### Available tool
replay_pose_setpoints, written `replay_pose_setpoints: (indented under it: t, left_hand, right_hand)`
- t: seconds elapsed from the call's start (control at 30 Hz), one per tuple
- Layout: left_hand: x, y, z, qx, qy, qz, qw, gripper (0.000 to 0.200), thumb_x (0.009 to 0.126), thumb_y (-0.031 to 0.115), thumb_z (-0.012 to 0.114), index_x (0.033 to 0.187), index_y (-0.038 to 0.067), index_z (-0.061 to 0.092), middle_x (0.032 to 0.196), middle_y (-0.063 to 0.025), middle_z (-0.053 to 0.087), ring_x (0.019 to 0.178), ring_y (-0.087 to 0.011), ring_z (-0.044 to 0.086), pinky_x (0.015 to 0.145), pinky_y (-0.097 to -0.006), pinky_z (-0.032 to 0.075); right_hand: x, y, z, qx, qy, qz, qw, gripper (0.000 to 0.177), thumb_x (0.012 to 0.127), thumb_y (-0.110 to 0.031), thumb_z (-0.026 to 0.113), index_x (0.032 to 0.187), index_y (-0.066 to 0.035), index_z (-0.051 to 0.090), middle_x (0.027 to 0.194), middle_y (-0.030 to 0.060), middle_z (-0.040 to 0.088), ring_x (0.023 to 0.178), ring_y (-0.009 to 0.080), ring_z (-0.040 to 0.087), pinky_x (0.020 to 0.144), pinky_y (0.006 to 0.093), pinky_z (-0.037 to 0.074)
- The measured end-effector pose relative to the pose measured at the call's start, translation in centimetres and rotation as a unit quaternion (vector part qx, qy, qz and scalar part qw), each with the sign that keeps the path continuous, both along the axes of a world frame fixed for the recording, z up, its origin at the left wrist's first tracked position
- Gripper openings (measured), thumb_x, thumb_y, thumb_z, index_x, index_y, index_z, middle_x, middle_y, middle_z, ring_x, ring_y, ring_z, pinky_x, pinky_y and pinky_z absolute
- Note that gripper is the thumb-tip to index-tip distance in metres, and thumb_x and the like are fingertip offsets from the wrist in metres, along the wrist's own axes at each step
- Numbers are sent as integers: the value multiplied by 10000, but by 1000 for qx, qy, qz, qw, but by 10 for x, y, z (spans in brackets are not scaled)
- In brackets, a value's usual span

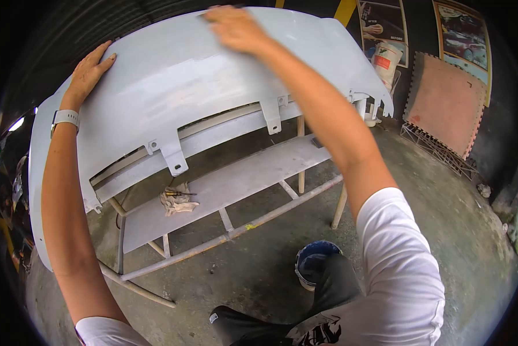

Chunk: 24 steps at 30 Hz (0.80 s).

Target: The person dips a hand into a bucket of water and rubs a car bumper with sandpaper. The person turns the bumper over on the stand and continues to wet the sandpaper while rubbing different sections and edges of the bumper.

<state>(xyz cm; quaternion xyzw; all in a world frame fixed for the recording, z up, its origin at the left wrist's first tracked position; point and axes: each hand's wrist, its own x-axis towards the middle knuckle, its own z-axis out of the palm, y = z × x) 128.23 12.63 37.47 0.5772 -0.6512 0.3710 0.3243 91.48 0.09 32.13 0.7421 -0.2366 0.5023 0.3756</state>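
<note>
A pale grey car bumper [172, 75] lies across a metal stand [247, 228], its slots and mounting tabs facing me. My left hand [87, 74] rests on the bumper's far left part near the upper edge, thumb and fingers apart, holding nothing. A watch with a light strap [66, 117] is on that wrist. Near the bumper's top edge, my right hand [236, 30] is pressed down on the surface. Its fingers are smeared by motion, and I cannot make out whether anything lies beneath them.
Below the bumper, a grey shelf board [230, 184] carries a crumpled rag [177, 202] with a small tool on it. A dark blue bucket [316, 254] stands on the floor by my leg. A pinkish foam mat [445, 104] and posters [384, 29] are at the right wall.
</note>
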Motion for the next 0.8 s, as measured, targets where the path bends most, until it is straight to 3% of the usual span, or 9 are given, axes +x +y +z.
replay_pose_setpoints:
  t: [0.17,0.3,0.43,0.5,0.6,0.63,0.7,0.77,0.8]
  left_hand:
    - [9,-12,0,-33,-34,8,999,614,1008,491,484,1555,218,425,1592,-93,427,1471,-298,375,1235,-395,245]
    - [1,-42,-28,-201,-174,65,962,580,1056,518,365,1554,226,424,1595,-63,430,1493,-314,347,1221,-441,266]
    - [-140,-34,-81,-194,-309,-12,931,557,1080,436,377,1585,204,358,1629,-42,369,1516,-298,305,1237,-457,239]
    - [-207,-43,-103,-184,-331,-33,925,546,1087,408,370,1588,192,352,1630,-28,369,1514,-294,309,1236,-482,234]
    - [-269,-50,-124,-168,-357,-71,916,628,1058,494,386,1588,160,348,1628,-72,369,1517,-310,303,1238,-495,218]
    - [-282,-43,-126,-171,-366,-107,908,633,1033,470,438,1540,92,394,1589,-137,398,1479,-348,343,1216,-502,253]
    - [-295,-39,-132,-184,-369,-165,896,626,1001,424,505,1470,13,457,1533,-197,448,1425,-382,403,1186,-507,301]
    - [-290,-44,-132,-198,-381,-189,883,609,1000,414,509,1449,3,476,1505,-192,481,1403,-372,432,1176,-508,316]
    - [-281,-48,-133,-200,-372,-223,878,611,1002,418,508,1447,1,476,1492,-200,489,1395,-369,441,1169,-507,327]
  right_hand:
    - [-203,-59,-69,64,-170,-50,982,486,1047,-333,437,1466,-107,532,1548,159,468,1477,342,367,1235,403,253]
    - [-167,25,-159,58,-51,71,995,419,1044,-276,472,1425,-134,575,1506,145,523,1435,356,431,1199,527,281]
    - [-150,124,-289,150,-69,100,981,358,1007,-123,543,1356,-73,605,1413,178,590,1330,352,533,1126,521,378]
    - [-158,162,-375,288,-130,85,945,309,993,-64,540,1292,-15,602,1135,232,663,1070,396,635,932,477,481]
    - [-182,167,-549,624,-275,7,731,384,1030,-314,525,1148,31,648,1005,263,690,965,428,671,848,457,509]
    - [-184,158,-639,675,-403,-20,618,422,1025,-377,542,1101,16,676,1056,213,721,999,352,685,856,465,513]
    - [-190,166,-663,863,-384,-89,315,393,1010,-370,592,1144,-12,686,1184,148,711,1079,271,656,929,457,494]
    - [-188,167,-737,836,-455,53,303,539,923,-488,692,1157,-2,693,1116,210,664,731,206,544,620,400,434]
    - [-179,169,-721,865,-437,64,239,417,956,-364,688,1223,-43,684,1246,107,688,1157,233,599,1009,418,440]
